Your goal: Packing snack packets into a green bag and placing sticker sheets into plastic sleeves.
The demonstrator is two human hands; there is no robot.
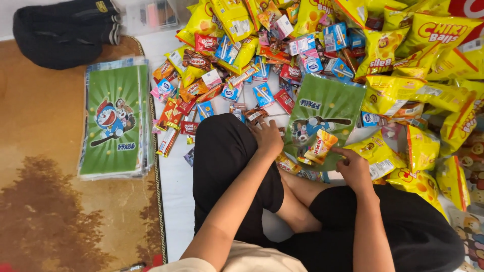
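I sit cross-legged on the floor. My left hand (267, 137) rests on my left knee, fingers spread, touching the left edge of a green cartoon-printed plastic bag (322, 108) lying in front of me. My right hand (353, 166) is at the bag's lower right edge, fingers curled, index finger pointing towards a small orange-and-yellow snack packet (320, 146) that lies on or in the bag. Whether the right hand grips the bag's edge is unclear.
A stack of the same green bags (116, 121) lies on the brown rug at left. Several small snack packets and milk cartons (262, 75) are scattered ahead. Yellow puffed-snack bags (428, 75) are piled at right. A dark folded garment (65, 30) lies far left.
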